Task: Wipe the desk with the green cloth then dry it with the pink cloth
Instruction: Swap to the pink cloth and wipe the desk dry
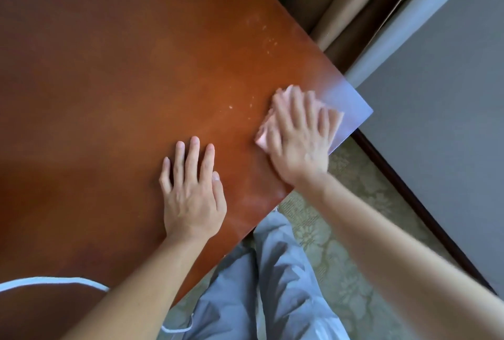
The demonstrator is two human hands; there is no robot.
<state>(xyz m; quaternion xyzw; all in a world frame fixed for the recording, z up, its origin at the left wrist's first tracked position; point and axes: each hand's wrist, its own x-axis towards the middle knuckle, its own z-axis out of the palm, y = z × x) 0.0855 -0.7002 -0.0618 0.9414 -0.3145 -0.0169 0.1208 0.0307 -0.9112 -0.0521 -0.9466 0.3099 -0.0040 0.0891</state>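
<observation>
A reddish-brown wooden counter (122,80) fills most of the view from above, its near corner jutting over a patterned green carpet (327,236) beside a grey wall (436,135) and beige curtains (335,6). The pink cloth (266,132) lies flat on the counter close to that corner, pressed down under the person's right hand (297,137), whose fingers (289,105) are spread straight across it rather than curled around it; the hand and cloth are blurred. Pale specks and smears (261,39) mark the wood beyond the cloth. The left hand (191,189) rests palm-down on the bare counter just beside the right, fingers straight and slightly apart, holding nothing. Grey trousers (272,285) show below the counter's edge, and a white cord (54,282) curves across the lower left.
</observation>
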